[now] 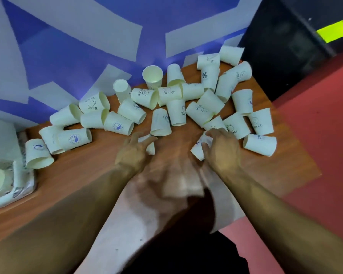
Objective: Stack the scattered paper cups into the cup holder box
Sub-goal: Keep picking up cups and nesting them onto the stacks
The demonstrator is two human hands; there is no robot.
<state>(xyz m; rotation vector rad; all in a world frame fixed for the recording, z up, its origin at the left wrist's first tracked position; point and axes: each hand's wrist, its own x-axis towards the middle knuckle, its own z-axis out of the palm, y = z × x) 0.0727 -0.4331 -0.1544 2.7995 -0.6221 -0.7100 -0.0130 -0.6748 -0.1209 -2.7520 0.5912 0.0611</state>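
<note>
The paper cups (pixel 160 107) lie scattered over the far half of the brown wooden tabletop (pixel 83 175). Most of them lie on their sides, and many touch or lean on one another. 1 upright cup (pixel 152 76) stands with its mouth up near the back edge, and a few others stand mouth down. Several cups carry blue or black prints, such as "HELLO" and "%".

The left hand (pixel 135 153) is over a small near cup (pixel 150 148), with the fingers spread and bent like a claw. The cup shows between the fingers. This part is blurred, so it is not possible to tell if the hand grips the cup or only touches it.

The right hand (pixel 223 150) has its fingers curled round a lying cup (pixel 197 150) and holds it by the side wall. The 2 hands are near the middle of the tabletop, apart from each other.

The cup holder box (pixel 22 184) is at the left edge of the tabletop, white with dark print, well apart from both hands. A round cup mouth shows inside it. 1 cup stands mouth down just beside the box.

Behind the tabletop is a wall (pixel 67 46) with blue and white shapes, and at the right is a red floor (pixel 315 125).
</note>
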